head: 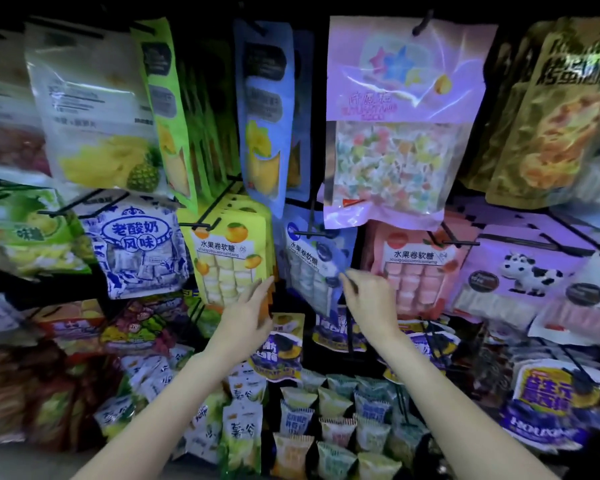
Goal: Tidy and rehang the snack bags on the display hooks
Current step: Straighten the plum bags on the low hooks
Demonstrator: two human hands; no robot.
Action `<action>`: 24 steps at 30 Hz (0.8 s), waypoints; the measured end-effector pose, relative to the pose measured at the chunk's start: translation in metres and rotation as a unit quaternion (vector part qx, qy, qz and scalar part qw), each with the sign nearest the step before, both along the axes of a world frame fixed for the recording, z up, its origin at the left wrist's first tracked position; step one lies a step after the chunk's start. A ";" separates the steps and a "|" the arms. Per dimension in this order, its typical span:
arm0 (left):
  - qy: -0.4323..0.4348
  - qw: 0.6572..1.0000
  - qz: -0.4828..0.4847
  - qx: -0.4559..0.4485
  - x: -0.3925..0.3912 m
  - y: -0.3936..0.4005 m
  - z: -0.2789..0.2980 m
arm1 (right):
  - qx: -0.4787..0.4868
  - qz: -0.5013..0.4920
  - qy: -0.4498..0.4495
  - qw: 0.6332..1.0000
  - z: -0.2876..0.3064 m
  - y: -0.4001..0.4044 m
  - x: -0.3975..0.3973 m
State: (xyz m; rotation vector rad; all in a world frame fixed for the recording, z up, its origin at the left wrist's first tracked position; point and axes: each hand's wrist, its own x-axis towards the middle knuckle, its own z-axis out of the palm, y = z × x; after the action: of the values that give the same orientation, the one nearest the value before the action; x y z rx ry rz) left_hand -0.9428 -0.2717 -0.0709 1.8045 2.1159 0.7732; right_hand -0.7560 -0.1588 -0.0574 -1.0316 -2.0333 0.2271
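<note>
Hands at middle row | right hand pinches the tilted blue bag — long axis slanting down-right, top just under its hook | left hand released, fingers straight, touching the yellow bag — right hand nearer.

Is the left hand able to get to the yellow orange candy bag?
Probably yes. The left hand is already at the lower right edge of the yellow orange candy bag, fingers straight, and nothing sits between them. The right hand is busy at the blue bag.
</note>
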 end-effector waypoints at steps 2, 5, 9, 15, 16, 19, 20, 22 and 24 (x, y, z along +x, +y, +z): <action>-0.012 0.999 -0.029 0.008 0.004 -0.001 0.001 | 0.011 0.063 -0.013 0.998 -0.010 -0.017 -0.009; 0.004 0.998 -0.065 0.015 0.013 0.004 0.001 | -0.075 0.160 0.020 0.984 -0.021 -0.032 -0.014; 0.000 0.998 -0.052 0.017 0.016 0.015 0.000 | -0.103 0.190 0.004 0.976 -0.023 -0.030 -0.009; 0.013 0.999 -0.051 0.001 0.011 0.031 -0.003 | -0.103 0.195 -0.037 0.975 -0.018 -0.016 0.000; 0.039 0.997 -0.067 -0.012 0.006 0.030 -0.003 | -0.133 0.182 -0.021 0.974 -0.016 -0.014 0.000; 0.106 0.991 -0.064 -0.040 -0.009 0.020 -0.009 | -0.219 0.146 0.042 0.964 -0.009 -0.007 -0.002; 0.104 0.993 -0.039 -0.037 -0.013 0.016 -0.011 | -0.222 0.130 0.065 0.964 -0.008 -0.004 -0.005; 0.094 0.995 0.019 -0.022 -0.019 0.009 -0.015 | -0.196 0.067 0.067 0.976 -0.005 0.008 -0.010; 0.100 0.993 0.063 -0.012 -0.025 0.005 -0.014 | -0.167 -0.001 0.028 0.986 0.001 0.025 -0.013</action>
State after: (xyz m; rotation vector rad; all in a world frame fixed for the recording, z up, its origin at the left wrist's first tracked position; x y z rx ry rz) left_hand -0.9673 -0.2668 -0.0846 1.8178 2.3732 0.6153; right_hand -0.7692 -0.1341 -0.0562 -1.2146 -1.9834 0.6053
